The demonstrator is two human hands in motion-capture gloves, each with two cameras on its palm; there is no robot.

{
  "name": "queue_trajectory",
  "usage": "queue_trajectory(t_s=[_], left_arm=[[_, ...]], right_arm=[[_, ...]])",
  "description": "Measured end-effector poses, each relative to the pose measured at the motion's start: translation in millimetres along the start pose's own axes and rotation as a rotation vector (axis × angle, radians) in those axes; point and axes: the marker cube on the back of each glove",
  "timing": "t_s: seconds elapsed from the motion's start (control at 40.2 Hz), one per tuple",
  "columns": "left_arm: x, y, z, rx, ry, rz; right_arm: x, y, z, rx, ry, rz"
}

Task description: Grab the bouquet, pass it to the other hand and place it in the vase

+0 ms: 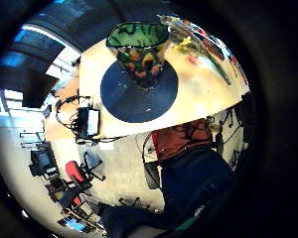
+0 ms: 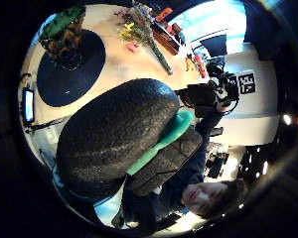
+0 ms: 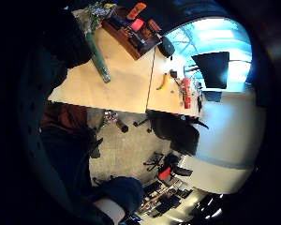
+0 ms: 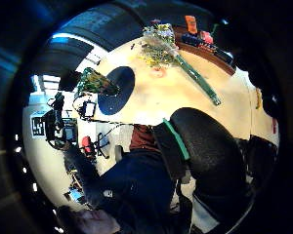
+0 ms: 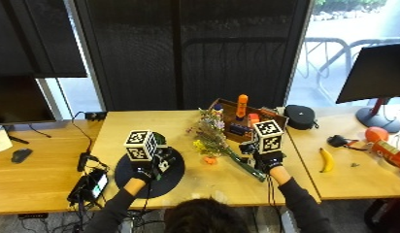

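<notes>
I have not started yet. The bouquet [image 5: 221, 143] lies flat on the table [image 5: 187, 184], flowers toward 11 o'clock and green stems toward 5 o'clock. My right hand [image 5: 271, 160] hangs over the stem end, but I cannot tell if my fingers there are apart or together. My left hand [image 5: 145, 170] is over the dark round mat [image 5: 172, 177], by the vase [image 1: 139, 52]; I cannot tell about those fingers either. The vase stands empty. Picking up, passing and putting in are all left.

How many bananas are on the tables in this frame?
1. The banana lies on the right-hand table, right of the person's right hand; others could be hidden in the wooden tray.
</notes>
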Motion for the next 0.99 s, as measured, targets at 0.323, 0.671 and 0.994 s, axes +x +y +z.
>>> queue_trajectory(t_s=[0.323,0.671,0.994], left_arm=[[-13,-7,-7,0.02,-0.098,-0.07],[-6,-14,-8,0.057,-0.18,-0.12],[-2,-14,-5,0.022,-0.256,-0.129]], right_arm=[[-19,-12,-17,0.071,-0.009,-0.025],[-18,-15,-18,0.079,-0.054,-0.01],[6,-24,0,0.013,-0.171,0.081]])
